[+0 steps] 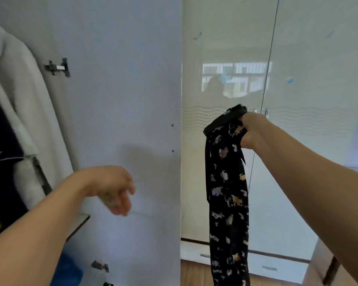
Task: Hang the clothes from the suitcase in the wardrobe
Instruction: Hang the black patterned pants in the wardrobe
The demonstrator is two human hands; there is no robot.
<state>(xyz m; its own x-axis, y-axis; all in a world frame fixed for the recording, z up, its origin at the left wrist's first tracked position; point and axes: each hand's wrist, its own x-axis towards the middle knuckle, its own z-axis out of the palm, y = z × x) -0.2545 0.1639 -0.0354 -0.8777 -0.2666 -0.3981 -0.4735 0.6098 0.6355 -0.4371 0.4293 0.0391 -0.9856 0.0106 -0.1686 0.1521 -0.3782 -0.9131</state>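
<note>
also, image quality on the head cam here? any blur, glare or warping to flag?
Head view: the left hand is motion-blurred, fingers smeared; the right hand gripping the patterned garment is sharper. The glossy wardrobe doors reflect a bright window, washing out their surface. The open door panel carries a soft arm shadow. Wide-angle bending tilts the hanging white coat at the left edge.

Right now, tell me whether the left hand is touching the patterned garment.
Apart. The head view shows the left hand well to the left of the patterned garment, with open wardrobe door showing between them; only the right hand grips it.
</note>
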